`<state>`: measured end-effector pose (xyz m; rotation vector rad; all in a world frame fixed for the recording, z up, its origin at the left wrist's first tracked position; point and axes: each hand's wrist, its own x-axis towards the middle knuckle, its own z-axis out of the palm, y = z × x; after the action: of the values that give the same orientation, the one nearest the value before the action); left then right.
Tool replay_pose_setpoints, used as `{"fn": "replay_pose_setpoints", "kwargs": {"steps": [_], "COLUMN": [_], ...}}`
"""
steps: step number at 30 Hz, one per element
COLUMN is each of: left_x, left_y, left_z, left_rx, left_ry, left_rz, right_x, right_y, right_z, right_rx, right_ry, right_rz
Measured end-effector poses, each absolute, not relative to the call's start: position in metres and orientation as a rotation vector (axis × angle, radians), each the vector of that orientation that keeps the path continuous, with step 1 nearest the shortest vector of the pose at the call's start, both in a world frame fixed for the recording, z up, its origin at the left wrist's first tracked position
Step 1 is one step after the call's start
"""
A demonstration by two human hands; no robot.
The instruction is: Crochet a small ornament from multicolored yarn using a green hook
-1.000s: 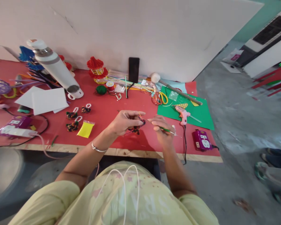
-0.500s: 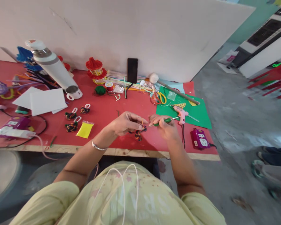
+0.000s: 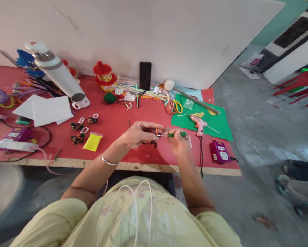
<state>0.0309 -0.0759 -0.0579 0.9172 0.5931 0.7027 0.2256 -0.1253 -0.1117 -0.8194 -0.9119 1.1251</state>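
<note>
Between the thumb and fingers of my left hand (image 3: 137, 134) is a small dark multicoloured crochet piece (image 3: 153, 143), partly hidden by the fingers. An orange-yellow yarn strand (image 3: 156, 128) stands up from it. My right hand (image 3: 179, 143) is closed around the green handle of a crochet hook (image 3: 178, 134). The hook's thin metal tip points left and meets the piece at my left fingertips. To the left lie several similar dark crochet pieces (image 3: 78, 138) with white bead loops, beside a yellow packet (image 3: 92, 141).
A pink glue gun (image 3: 199, 124) rests on a green sheet (image 3: 222, 128), with scissors (image 3: 178, 107) and a stick (image 3: 197, 100) nearby. A purple power box (image 3: 219, 152) sits at right. At the back stand a phone (image 3: 145, 76), green yarn ball (image 3: 109, 98), thread spool (image 3: 119, 93) and white flask (image 3: 56, 73).
My right hand has moved left and the hook has levelled, its tip now at the crochet piece. The left hand stays nearly in place; the hanging part of the piece has shifted slightly.
</note>
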Motion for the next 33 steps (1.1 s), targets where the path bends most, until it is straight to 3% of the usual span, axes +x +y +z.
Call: {"fn": "replay_pose_setpoints", "kwargs": {"steps": [12, 22, 33], "left_x": [0.026, 0.026, 0.027], "left_y": [-0.079, -0.073, -0.072], "left_z": [-0.060, -0.065, -0.063], "left_rx": [0.890, 0.809, 0.794], "left_ry": [0.606, 0.527, 0.491], "left_rz": [0.643, 0.449, 0.381], "right_x": [0.209, 0.242, 0.256], "right_y": [-0.129, -0.131, -0.133], "right_z": [-0.127, -0.113, -0.112], "right_rx": [-0.778, -0.784, -0.783], "right_ry": [-0.754, -1.190, -1.287], "right_rz": [1.098, 0.889, 0.860]}}
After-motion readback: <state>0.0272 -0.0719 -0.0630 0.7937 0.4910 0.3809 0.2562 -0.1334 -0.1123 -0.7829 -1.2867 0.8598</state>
